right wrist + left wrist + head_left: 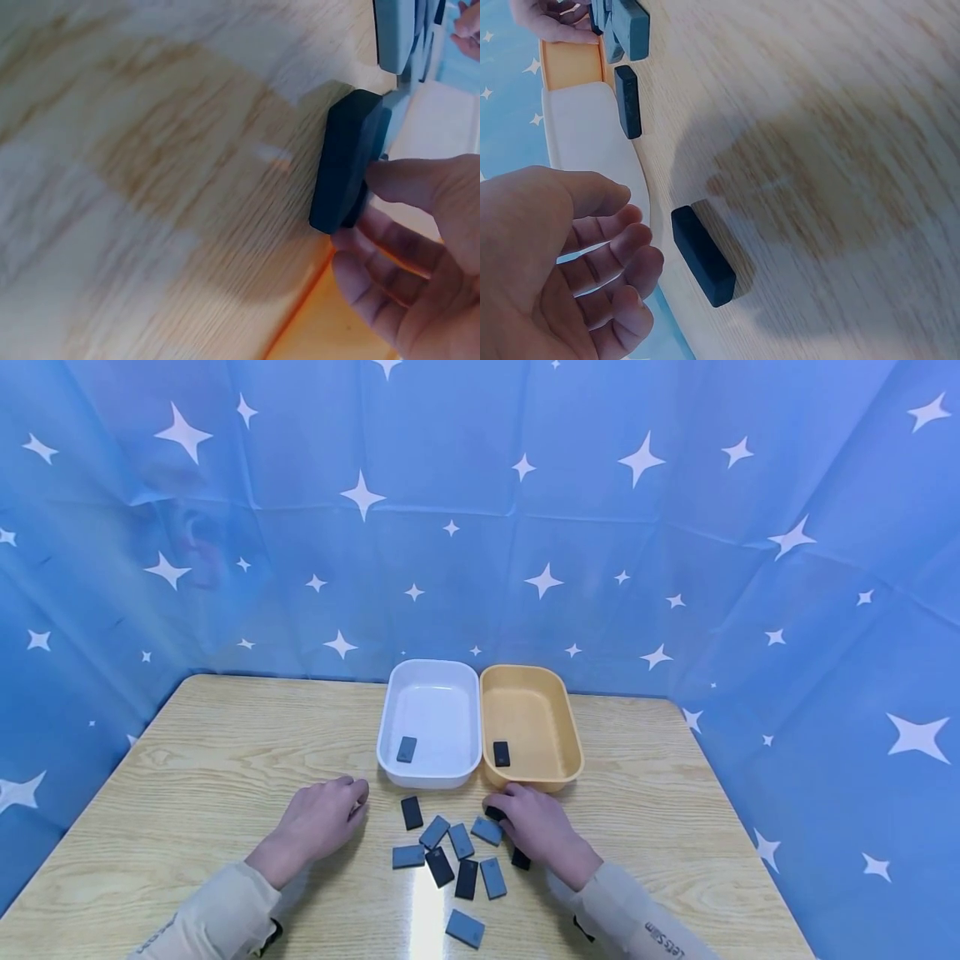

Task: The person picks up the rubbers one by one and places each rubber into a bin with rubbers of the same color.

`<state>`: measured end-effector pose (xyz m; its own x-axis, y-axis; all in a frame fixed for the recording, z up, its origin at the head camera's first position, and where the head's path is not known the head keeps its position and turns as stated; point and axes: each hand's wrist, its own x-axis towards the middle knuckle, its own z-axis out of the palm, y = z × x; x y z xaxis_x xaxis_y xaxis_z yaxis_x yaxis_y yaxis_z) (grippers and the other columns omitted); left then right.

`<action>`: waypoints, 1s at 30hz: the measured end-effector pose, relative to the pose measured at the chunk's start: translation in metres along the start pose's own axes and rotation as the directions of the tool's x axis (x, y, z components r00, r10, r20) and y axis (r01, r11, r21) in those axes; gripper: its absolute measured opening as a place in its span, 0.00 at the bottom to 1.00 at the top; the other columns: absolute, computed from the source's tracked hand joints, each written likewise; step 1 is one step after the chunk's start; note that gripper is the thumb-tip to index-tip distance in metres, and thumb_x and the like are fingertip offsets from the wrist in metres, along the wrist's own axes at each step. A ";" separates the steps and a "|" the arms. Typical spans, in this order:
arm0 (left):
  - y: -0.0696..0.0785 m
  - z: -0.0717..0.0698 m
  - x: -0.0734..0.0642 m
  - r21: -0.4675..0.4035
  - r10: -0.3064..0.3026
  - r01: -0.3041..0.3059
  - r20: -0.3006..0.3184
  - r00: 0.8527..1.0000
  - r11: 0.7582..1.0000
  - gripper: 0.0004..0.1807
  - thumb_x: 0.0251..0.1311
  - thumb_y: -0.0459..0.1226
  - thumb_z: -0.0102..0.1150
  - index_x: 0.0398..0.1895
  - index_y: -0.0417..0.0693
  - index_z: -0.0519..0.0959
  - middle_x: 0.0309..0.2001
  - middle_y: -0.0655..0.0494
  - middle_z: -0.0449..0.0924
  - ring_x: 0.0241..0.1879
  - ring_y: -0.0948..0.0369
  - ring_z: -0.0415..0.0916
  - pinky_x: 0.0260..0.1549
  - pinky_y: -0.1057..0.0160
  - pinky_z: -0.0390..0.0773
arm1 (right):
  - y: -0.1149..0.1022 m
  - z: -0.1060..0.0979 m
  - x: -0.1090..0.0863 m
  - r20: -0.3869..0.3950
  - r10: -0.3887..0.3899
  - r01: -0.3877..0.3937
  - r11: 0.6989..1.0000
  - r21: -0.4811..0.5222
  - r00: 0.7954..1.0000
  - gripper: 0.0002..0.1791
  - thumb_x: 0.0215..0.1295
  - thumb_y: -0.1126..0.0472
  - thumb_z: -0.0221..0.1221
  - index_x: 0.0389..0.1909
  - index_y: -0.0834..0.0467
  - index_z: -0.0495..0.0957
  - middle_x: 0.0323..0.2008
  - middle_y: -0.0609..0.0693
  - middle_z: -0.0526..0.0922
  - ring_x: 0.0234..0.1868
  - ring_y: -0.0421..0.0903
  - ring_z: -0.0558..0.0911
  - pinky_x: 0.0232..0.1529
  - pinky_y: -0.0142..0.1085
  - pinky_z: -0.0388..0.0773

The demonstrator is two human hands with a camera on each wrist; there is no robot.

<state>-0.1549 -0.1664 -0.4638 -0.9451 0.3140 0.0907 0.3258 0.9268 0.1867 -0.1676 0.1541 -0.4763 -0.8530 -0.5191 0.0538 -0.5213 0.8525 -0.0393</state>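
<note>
In the head view my right hand [536, 822] is by the front of the orange bin [566, 718], pinching a small black block [495, 813] between thumb and fingers. The right wrist view has another black block [341, 165] in front of that one, with the thumb just behind it. My left hand [322, 818] hovers left of the white bin [382, 735], fingers loosely curled round nothing. Beside those fingertips in the left wrist view lies a black block [703, 256], which the hand hides from the head camera.
Several black and grey-blue blocks lie scattered between the hands, among them a black one [411, 812] and a grey-blue one [465, 928] nearest the front. A grey-blue block [407, 749] is in the white bin, a black block [502, 754] in the orange one. Behind hangs a blue starred curtain [465, 552].
</note>
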 end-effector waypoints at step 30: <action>0.002 -0.001 0.000 -0.001 0.011 -0.011 -0.007 1.000 1.000 0.08 0.59 0.37 0.59 0.24 0.54 0.74 0.20 0.62 0.67 0.18 0.64 0.62 0.17 0.64 0.62 | 0.000 -0.011 -0.010 -0.037 -0.028 0.029 0.999 0.021 0.999 0.16 0.58 0.63 0.66 0.46 0.44 0.82 0.37 0.44 0.80 0.32 0.39 0.77 0.31 0.33 0.75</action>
<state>-0.1543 -0.1642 -0.4628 -0.9414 0.3222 0.0997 0.3358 0.9233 0.1865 -0.1590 0.1600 -0.4664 -0.8364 -0.5403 0.0919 -0.5462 0.8356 -0.0583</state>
